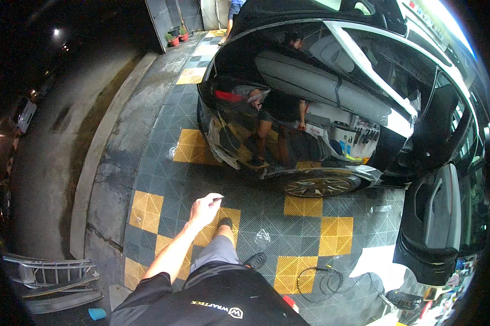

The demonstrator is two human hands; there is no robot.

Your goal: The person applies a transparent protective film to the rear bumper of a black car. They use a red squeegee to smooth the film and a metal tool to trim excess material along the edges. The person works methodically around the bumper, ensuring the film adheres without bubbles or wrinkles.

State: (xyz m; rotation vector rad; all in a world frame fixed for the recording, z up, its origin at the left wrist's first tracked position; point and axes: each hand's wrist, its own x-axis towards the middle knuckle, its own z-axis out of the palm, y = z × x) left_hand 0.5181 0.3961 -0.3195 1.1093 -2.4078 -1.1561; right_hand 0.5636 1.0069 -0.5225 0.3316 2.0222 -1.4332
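Observation:
My left hand (205, 205) is out in front of me, left of centre, above the tiled floor. Its fingers are closed round something small, thin and dark that I cannot make out. Nearest it is the glossy black car (239, 136), side-on in front of me, with reflections across its panels and a wheel (318, 186) low on it. Clear wrinkled film shows at the lower edge of the body. A black door (429, 212) stands open at the right. My right hand is out of view.
Checkered plastic tiles (337, 233) border a concrete step and dark road at left. A metal ladder (55, 267) lies lower left; a cable (329, 277) and white sheet (372, 261) lie lower right. Red plant pots (173, 41) and another person's leg (228, 27) show at the back.

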